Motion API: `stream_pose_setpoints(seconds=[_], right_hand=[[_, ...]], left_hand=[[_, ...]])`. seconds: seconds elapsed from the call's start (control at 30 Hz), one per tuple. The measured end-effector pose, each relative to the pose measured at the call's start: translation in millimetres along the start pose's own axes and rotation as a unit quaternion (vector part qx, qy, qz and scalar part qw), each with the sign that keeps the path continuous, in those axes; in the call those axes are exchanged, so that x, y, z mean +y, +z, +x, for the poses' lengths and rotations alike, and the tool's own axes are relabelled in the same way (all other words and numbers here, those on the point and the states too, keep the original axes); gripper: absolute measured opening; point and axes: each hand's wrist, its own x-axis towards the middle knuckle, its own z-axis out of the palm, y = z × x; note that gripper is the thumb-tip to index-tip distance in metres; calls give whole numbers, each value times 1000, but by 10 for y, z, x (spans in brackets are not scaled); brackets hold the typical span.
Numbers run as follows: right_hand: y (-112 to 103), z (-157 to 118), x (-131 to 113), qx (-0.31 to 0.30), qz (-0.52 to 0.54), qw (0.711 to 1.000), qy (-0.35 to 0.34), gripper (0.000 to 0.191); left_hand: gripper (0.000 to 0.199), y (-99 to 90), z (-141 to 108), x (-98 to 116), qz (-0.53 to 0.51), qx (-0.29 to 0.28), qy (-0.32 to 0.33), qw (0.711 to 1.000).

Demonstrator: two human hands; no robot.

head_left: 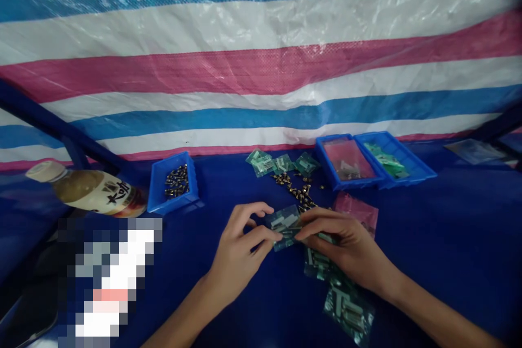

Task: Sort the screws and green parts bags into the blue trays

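A small clear plastic bag (284, 221) with pale, narrow strip-like parts inside is between my two hands, above the blue table. My left hand (248, 242) has its thumb and index finger at the bag's left edge, fingers curved around it. From the other side, my right hand (340, 236) pinches the bag's right edge. Beneath and beside the right hand lie more filled bags, among them one bag (348, 310) nearer to me. Just beyond the hands is a loose pile of small brass-coloured screw-like pieces (302, 194), partly hidden by the right hand.
A blue bin (173, 184) of small metal pieces stands left, beside a drink bottle (95, 190). Two more blue bins, one with a pink bag (346, 156) and one with green bags (385, 159), stand back right. Several filled bags (283, 163) lie before the striped tarp (261, 73).
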Motion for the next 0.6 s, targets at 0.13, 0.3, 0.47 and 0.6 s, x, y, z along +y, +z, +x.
stream_pose_setpoints(seconds=[0.13, 0.3, 0.47, 0.6], right_hand=[[2, 4, 27, 0, -24, 1000, -13, 25], [-2, -6, 16, -11, -106, 994, -23, 18], [-102, 31, -20, 4, -112, 993, -22, 12], [-512, 76, 16, 217, -167, 962, 12, 25]], left_hand=[[18, 8, -19, 14, -28, -44, 4, 999], [15, 39, -54, 39, -57, -60, -90, 993], [37, 65, -88, 13, -54, -73, -118, 989], [41, 47, -72, -23, 1, -79, -99, 992]])
